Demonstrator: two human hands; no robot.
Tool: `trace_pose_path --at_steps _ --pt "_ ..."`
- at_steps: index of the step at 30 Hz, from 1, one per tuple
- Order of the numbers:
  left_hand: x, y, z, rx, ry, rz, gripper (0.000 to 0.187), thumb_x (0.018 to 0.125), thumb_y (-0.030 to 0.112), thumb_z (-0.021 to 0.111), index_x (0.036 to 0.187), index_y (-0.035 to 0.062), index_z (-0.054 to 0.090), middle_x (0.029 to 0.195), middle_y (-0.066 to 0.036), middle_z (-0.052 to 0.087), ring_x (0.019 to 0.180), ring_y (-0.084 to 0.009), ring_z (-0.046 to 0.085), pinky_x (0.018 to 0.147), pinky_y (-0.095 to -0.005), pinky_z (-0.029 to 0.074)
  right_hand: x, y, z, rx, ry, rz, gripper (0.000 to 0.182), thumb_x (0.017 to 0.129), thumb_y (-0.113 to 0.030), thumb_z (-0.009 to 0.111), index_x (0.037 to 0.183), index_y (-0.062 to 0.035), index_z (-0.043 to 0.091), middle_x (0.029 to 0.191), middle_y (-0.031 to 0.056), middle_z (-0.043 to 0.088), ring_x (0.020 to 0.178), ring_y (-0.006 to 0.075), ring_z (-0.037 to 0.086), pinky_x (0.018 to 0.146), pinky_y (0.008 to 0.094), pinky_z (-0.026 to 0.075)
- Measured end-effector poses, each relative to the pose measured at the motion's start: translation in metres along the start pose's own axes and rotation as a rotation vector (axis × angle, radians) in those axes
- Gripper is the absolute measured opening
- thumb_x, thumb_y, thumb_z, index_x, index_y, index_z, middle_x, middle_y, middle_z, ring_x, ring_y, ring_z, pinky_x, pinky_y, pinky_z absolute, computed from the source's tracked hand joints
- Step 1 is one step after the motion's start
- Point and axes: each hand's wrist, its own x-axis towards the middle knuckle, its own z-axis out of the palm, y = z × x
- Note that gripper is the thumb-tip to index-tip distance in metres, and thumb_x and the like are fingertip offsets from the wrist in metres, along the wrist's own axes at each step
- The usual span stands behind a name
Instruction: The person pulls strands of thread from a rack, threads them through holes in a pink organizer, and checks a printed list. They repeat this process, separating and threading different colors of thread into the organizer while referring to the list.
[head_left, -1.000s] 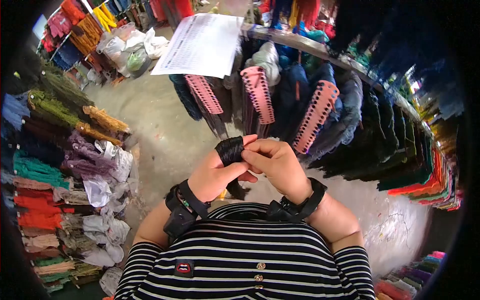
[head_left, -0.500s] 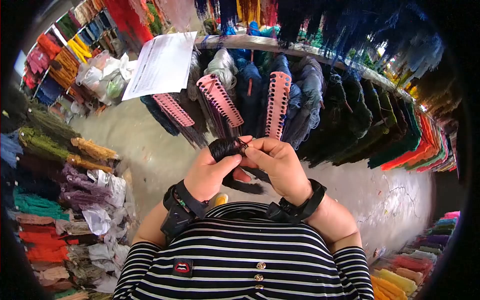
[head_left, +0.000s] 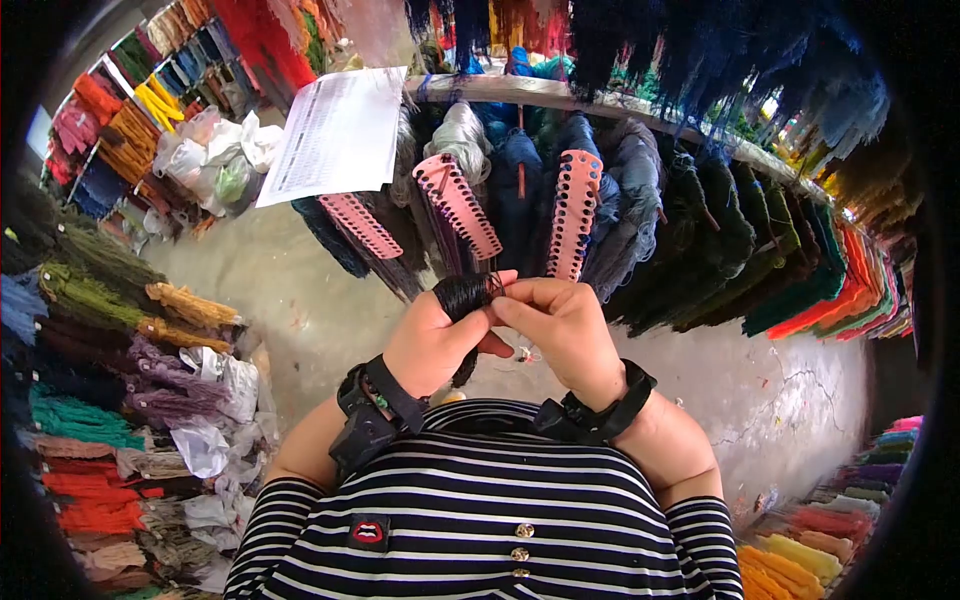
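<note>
A bundle of black yarn (head_left: 461, 296) is wrapped in my left hand (head_left: 432, 345), its tail hanging below the fingers. The thumb and fingertips of my right hand (head_left: 562, 325) pinch dark strands at the bundle's right end, close to my left fingertips. Just beyond my hands hang pink perforated strips (head_left: 573, 215) on dark and purple threads. Gray yarn (head_left: 460, 135) and blue yarn (head_left: 517, 165) hang behind and beside them.
A white bar (head_left: 560, 93) carries hanging skeins, with a printed sheet (head_left: 335, 130) at its left end. Colored skeins (head_left: 90, 415) and plastic bags (head_left: 215, 150) lie to the left. Orange skeins (head_left: 835, 275) hang at the right. Concrete floor (head_left: 320, 300) lies below.
The bundle's tail, which stuck out to the right under my hands, now hangs down below my left hand. The rack and sheet appear slightly farther right.
</note>
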Motion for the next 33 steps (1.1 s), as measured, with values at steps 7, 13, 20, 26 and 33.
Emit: trace_pose_path --at_steps 7,13,20,26,33 --pt "-0.002 0.008 -0.012 -0.181 0.061 -0.005 0.035 0.092 0.003 0.042 0.125 -0.0026 0.054 0.105 -0.011 0.065 0.081 -0.0189 0.065 0.074 -0.0322 0.055 0.01 0.005 0.013 0.199 0.01 -0.017 0.012 0.091 -0.009 0.061 0.095 0.0023 0.066 0.087 0.0028 0.066 0.08 0.007 0.058 0.073 0.0213 0.046" --pt "-0.003 0.002 -0.043 0.181 0.11 0.236 0.039 0.088 0.001 0.042 0.125 -0.0058 0.052 0.097 -0.014 0.069 0.087 -0.0195 0.065 0.081 -0.032 0.05 0.023 0.012 -0.004 0.857 -0.116 0.075 0.013 0.096 -0.014 0.051 0.101 -0.0043 0.057 0.087 0.0023 0.062 0.075 0.0096 0.052 0.075 0.025 0.043" --pt "-0.004 -0.001 -0.027 -0.054 0.033 0.062 0.045 0.09 0.0 0.045 0.136 0.0011 0.046 0.101 -0.008 0.066 0.084 -0.012 0.062 0.079 -0.0261 0.05 0.02 -0.005 0.028 0.35 -0.112 0.138 0.014 0.091 -0.01 0.061 0.089 0.0027 0.065 0.066 -0.0003 0.058 0.05 0.0071 0.044 0.053 0.0211 0.041" --pt "-0.007 0.0 -0.029 0.091 -0.009 0.1 0.047 0.088 -0.002 0.047 0.136 -0.0005 0.046 0.113 -0.006 0.062 0.096 -0.0126 0.059 0.086 -0.0269 0.048 0.023 0.008 0.029 0.356 -0.117 0.165 0.012 0.091 -0.007 0.06 0.09 0.0043 0.063 0.071 0.0045 0.061 0.056 0.0083 0.053 0.055 0.0235 0.046" --pt "-0.006 0.003 -0.033 -0.171 -0.007 -0.002 0.044 0.091 0.002 0.047 0.135 0.0002 0.047 0.106 -0.009 0.064 0.084 -0.017 0.065 0.065 -0.0282 0.056 0.018 0.001 0.03 0.396 -0.047 0.107 0.013 0.091 -0.008 0.061 0.085 0.0034 0.065 0.069 -0.0005 0.056 0.06 0.0042 0.045 0.055 0.0206 0.037"
